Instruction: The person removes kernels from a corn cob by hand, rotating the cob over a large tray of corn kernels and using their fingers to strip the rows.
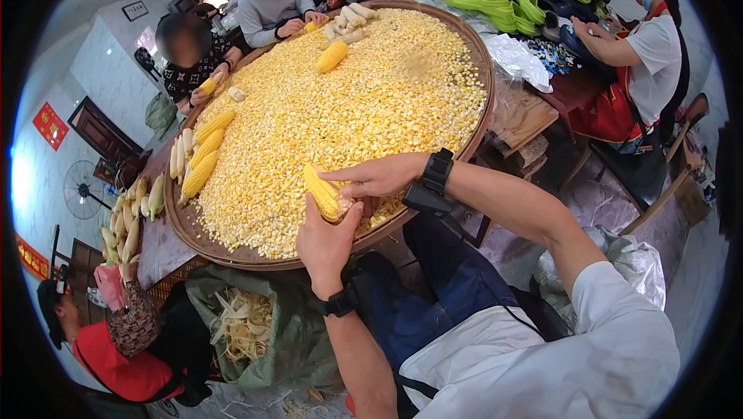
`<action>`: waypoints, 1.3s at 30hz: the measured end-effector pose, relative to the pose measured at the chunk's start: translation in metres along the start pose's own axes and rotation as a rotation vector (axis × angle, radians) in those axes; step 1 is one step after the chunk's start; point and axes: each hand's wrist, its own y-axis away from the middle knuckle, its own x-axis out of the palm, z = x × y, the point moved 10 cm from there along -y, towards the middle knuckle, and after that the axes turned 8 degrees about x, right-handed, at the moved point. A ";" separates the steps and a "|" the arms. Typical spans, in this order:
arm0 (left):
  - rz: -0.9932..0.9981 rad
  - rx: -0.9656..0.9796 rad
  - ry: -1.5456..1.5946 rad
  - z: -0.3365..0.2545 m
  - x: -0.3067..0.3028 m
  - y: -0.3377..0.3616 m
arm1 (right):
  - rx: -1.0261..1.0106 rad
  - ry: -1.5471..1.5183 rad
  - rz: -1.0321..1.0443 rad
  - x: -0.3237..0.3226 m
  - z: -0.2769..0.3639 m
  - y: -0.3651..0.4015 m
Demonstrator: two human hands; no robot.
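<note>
Above the near rim of a woven tray [232, 255] heaped with loose kernels [348, 94], my left hand [325, 242] clasps a half-stripped corn cob [320, 191] from below. My right hand [379, 177] appears to pinch its bare end, though the fingers there are hard to read.

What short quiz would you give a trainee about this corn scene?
1. True or false: the corn cob in the left hand is stripped bare.
2. What fills the round tray? A rice; B loose corn kernels; C beans.
3. Which of the wearer's hands touch the cob?
Key: 1 false, yellow kernels cover most of it. 2 B. 3 both; the right hand lies over its upper side.
</note>
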 end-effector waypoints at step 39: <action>-0.037 0.012 0.546 0.025 0.005 0.002 | -0.286 0.887 -0.367 -0.025 0.068 0.034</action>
